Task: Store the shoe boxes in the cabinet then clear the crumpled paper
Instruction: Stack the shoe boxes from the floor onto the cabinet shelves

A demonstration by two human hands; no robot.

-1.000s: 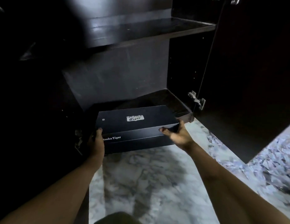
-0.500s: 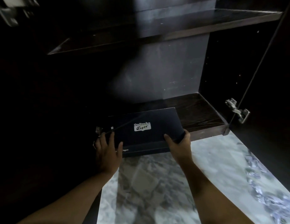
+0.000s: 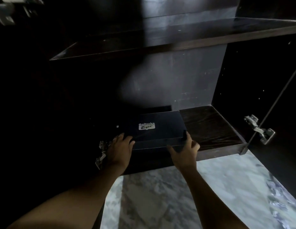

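Dim light leaves most of the open cabinet (image 3: 177,80) in shadow, with only its grey back panel and the right part of its bottom shelf (image 3: 210,128) showing any detail. That shelf has a dark wood grain, and an upper shelf (image 3: 177,35) runs across above it. Below the cabinet's front edge lies a pale marbled floor (image 3: 210,187). A dark shoe box (image 3: 160,119) lies flat on the bottom shelf, left of the shelf's middle and close to its front edge, with bare wood between it and the right wall. Its lid faces up and carries a small light label (image 3: 146,126) reading Onitsuka Tiger. The person's left hand (image 3: 120,150) rests on the box's front left corner, its fingers stretched forward over the lid rather than curled round it. The right hand (image 3: 185,152) is at the front right corner: the thumb lies against the front face, one finger reaches up along the right end, and together they pinch that corner, while the remaining fingers are bent beside it. Both forearms reach in from the lower edge of the view. A metal hinge (image 3: 258,128) sits at the cabinet's right front corner, where the open door (image 3: 286,138) swings out, and another hinge (image 3: 101,154) shows just left of the left hand.
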